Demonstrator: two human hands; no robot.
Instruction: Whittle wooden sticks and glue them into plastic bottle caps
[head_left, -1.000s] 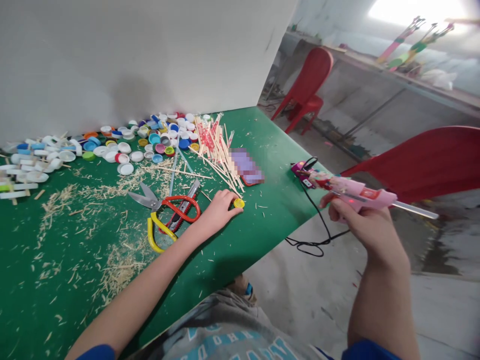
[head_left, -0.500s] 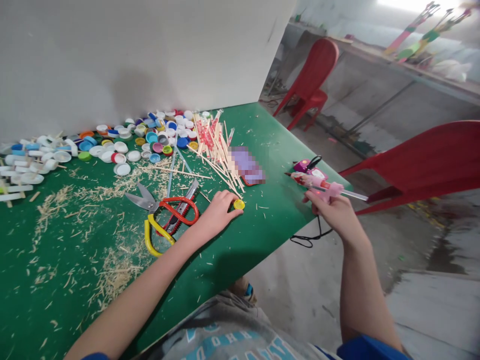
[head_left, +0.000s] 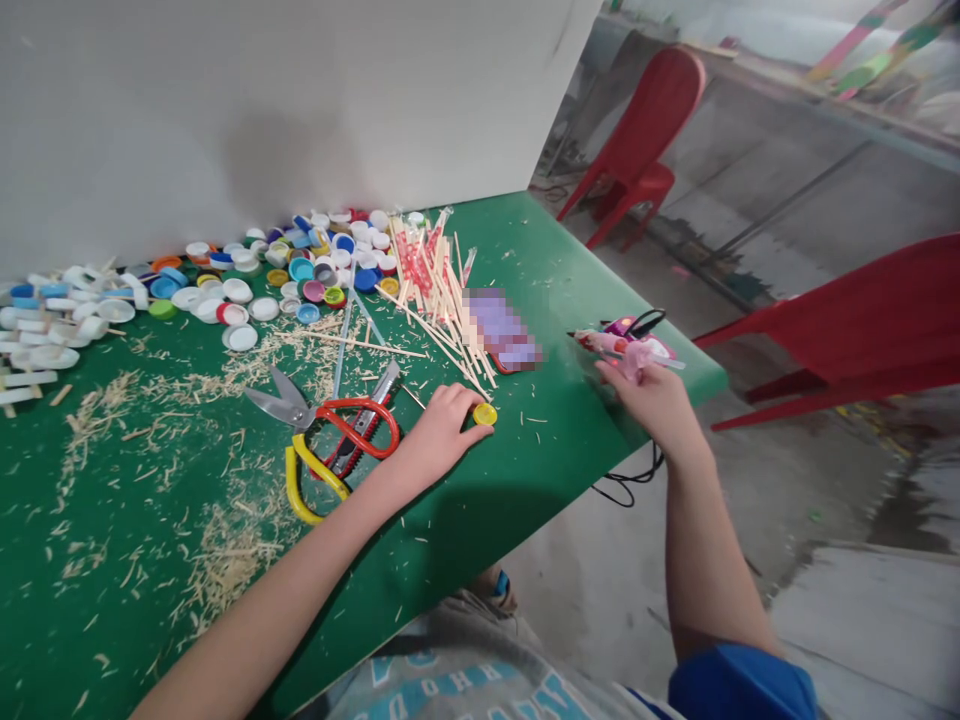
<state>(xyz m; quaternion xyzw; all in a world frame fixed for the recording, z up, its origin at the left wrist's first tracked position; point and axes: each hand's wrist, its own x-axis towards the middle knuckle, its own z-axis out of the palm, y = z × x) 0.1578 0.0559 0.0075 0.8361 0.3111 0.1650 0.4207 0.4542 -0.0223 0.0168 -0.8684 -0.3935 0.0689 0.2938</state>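
My left hand [head_left: 442,430] rests on the green table [head_left: 555,440] with a small yellow cap [head_left: 485,414] pinched between thumb and fingers. At the table's right edge my right hand [head_left: 645,395] is wrapped round a pink glue gun [head_left: 626,352], its dark tip pointing left. A pink and purple object [head_left: 664,346] lies just behind the glue gun. Left of my left hand are scissors [head_left: 300,412] with red and yellow handles, lying over a red box cutter [head_left: 367,420].
Many bottle caps [head_left: 300,270] are heaped along the white wall [head_left: 262,100]. Wooden sticks [head_left: 442,300] lie beside a phone [head_left: 504,330]. Wood shavings [head_left: 232,560] cover the left side. Red chairs [head_left: 862,330] stand to the right; a black cable [head_left: 630,480] hangs off the edge.
My right hand has moved left and slightly up with the glue gun, further over the table. My left hand still holds the yellow cap. The view has shifted slightly.
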